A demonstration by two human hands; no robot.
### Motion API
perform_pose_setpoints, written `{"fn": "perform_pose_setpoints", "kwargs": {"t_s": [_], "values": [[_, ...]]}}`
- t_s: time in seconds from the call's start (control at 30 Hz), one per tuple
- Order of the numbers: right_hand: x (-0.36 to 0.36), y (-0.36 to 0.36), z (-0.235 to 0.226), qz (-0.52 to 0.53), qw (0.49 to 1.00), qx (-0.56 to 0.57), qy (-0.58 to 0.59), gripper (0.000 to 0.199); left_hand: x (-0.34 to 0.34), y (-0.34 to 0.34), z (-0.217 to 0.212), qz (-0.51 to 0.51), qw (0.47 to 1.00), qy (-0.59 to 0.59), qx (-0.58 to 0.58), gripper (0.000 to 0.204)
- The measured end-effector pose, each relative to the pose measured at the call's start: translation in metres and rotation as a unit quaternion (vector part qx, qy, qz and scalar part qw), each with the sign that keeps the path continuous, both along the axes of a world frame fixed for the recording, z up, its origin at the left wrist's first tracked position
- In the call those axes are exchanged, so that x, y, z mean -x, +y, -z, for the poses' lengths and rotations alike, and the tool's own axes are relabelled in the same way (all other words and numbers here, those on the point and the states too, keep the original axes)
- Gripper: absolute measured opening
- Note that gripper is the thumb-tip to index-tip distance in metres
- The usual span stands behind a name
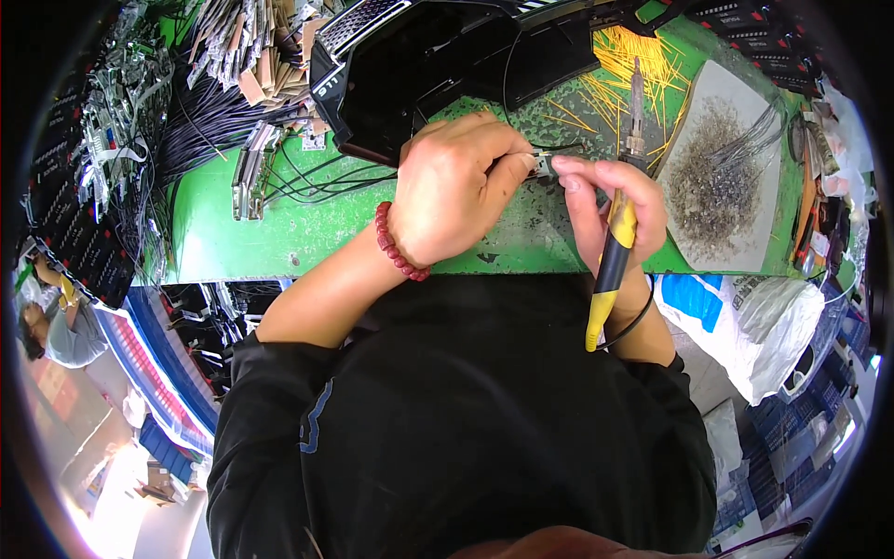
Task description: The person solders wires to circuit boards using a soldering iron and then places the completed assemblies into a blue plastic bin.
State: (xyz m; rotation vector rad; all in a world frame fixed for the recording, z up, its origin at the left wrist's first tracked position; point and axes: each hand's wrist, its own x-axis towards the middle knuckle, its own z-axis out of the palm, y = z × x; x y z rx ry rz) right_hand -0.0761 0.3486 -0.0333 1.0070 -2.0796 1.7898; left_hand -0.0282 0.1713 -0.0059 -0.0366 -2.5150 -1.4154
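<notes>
My right hand (619, 200) is closed around a yellow-and-black soldering iron (612, 265), its metal tip pointing away from me. The thumb and forefinger of that hand also reach a small light-coloured part (541, 166). From the other side, my left hand (458, 186) pinches the same part between thumb and forefinger. Its shape is mostly hidden by the fingers, and a dark wire runs close behind it. A black plastic housing (358, 107) lies just beyond my left hand.
Thin yellow wires (643, 70) lie at the back right, beside a pale board (697, 88) heaped with dark debris. A metal strip-like part (250, 172) with black wires rests left on the green table (307, 247). Bundled clear parts (126, 149) and a white bag (768, 326) flank me.
</notes>
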Motion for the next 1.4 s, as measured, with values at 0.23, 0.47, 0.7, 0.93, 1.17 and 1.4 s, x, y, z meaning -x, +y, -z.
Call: {"fn": "perform_pose_setpoints", "kwargs": {"t_s": [0.23,0.47,0.7,0.93,1.17,1.4], "values": [[0.002,-0.002,-0.002,0.011,1.0,-0.009,0.024,0.03,0.0,-0.001,-0.001,0.002,1.0,0.003,0.005,0.007],[0.0,-0.002,0.0,0.014,0.999,-0.01,0.042,0.03,0.0,0.0,-0.001,0.0,1.0,0.004,-0.002,0.007],[-0.002,-0.003,-0.004,-0.003,1.0,-0.008,0.0,0.028,0.0,-0.001,0.0,-0.002,1.0,0.004,-0.002,0.007],[0.001,-0.002,-0.004,-0.011,0.996,0.039,-0.075,0.031,0.0,-0.001,0.0,0.005,1.0,0.001,0.001,0.008],[0.006,-0.007,-0.008,-0.035,0.996,0.0,-0.078,0.028,0.0,-0.002,-0.001,0.02,1.0,-0.003,0.015,0.007],[0.01,-0.006,-0.005,-0.043,0.992,0.043,-0.109,0.031,-0.001,-0.003,0.0,0.027,0.999,-0.002,0.021,0.007]]}}
